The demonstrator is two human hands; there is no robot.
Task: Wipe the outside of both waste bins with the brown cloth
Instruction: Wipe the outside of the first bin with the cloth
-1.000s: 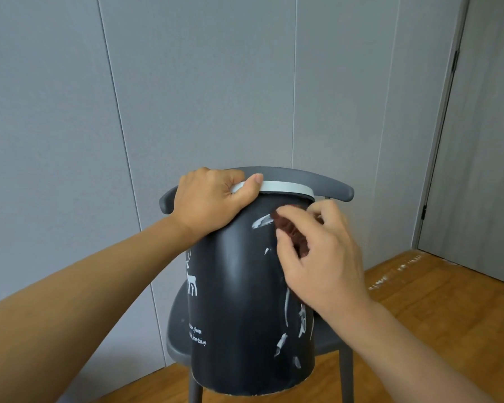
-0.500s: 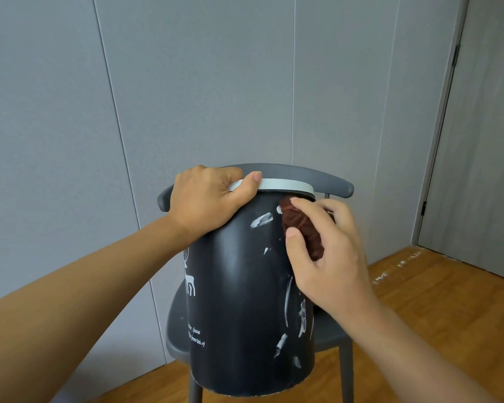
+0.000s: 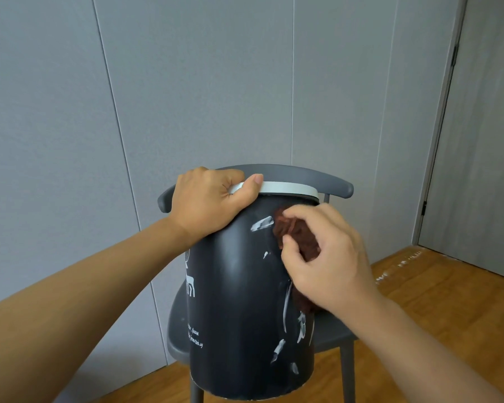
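Observation:
A black waste bin (image 3: 239, 301) with a pale rim, a white deer print and white smears stands tilted toward me on a grey chair. My left hand (image 3: 207, 202) grips its rim at the upper left, thumb over the pale ring. My right hand (image 3: 326, 257) holds the bunched brown cloth (image 3: 296, 232) and presses it against the bin's upper right side, just right of a white smear. Only one bin is in view.
The grey chair (image 3: 335, 184) stands against a grey panelled wall (image 3: 186, 82). A grey door (image 3: 486, 141) is at the right. Wooden floor (image 3: 437, 301) spreads to the right of the chair.
My right hand and the cloth have slid a little up and to the right on the bin's side. My left hand keeps its grip on the rim.

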